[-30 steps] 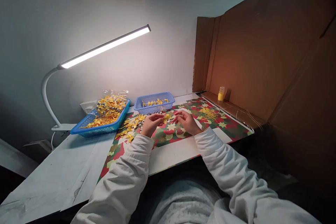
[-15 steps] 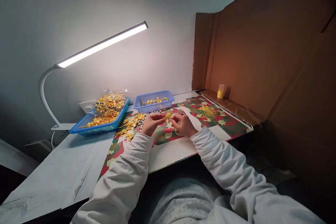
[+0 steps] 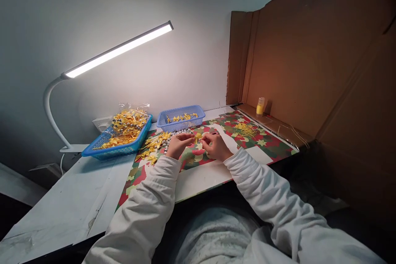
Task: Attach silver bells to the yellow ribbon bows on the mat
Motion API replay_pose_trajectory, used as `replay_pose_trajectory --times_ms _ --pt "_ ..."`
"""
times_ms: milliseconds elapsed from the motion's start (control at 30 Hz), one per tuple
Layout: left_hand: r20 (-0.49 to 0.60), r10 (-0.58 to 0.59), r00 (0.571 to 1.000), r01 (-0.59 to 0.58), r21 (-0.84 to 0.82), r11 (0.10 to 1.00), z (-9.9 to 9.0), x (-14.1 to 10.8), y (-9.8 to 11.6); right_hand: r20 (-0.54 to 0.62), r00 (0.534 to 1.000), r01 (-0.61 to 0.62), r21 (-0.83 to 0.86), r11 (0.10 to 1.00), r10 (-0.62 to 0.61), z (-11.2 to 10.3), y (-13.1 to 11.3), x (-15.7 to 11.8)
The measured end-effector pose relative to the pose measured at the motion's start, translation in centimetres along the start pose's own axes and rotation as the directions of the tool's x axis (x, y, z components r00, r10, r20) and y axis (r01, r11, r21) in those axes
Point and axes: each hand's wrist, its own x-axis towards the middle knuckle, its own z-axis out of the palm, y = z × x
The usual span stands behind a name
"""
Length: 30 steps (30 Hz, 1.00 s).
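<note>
Between the fingertips of both hands is a small yellow ribbon bow (image 3: 198, 136), held just above the patterned mat. My left hand (image 3: 180, 145) pinches it from the left, fingers pressed together. From the other side my right hand (image 3: 215, 147) is closed in a pinch at the bow's right edge; any finer part there is too small to make out. Left of and behind my left hand lie loose yellow bows (image 3: 152, 145) in a pile. Silver beads or bells (image 3: 168, 142) lie beside them, partly hidden by the hand.
A blue basket (image 3: 107, 154) heaped with yellow bows stands left; a smaller blue basket (image 3: 180, 123) with several bows stands behind my hands. Yellow threads (image 3: 245, 129) lie on the mat (image 3: 262, 143). A small yellow-filled bottle (image 3: 260, 108) stands by the cardboard wall (image 3: 287, 66). A lamp (image 3: 120, 51) hangs above.
The view has tilted very slightly. Both hands keep the bow in nearly the same place, with only a slight shift at the fingertips.
</note>
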Motion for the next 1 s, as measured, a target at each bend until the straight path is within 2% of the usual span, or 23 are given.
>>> replay_pose_trajectory --times_ms 433,1000 --pt "0.011 0.047 0.999 -0.048 0.052 0.997 -0.1 0.2 -0.5 -0.086 0.996 -0.006 -0.082 0.997 -0.001 0.9 0.1 -0.1" --pt "0.022 -0.069 0.997 0.07 -0.066 0.995 0.2 0.1 -0.7 -0.125 0.992 -0.036 -0.08 0.996 0.026 1.8 0.4 -0.3"
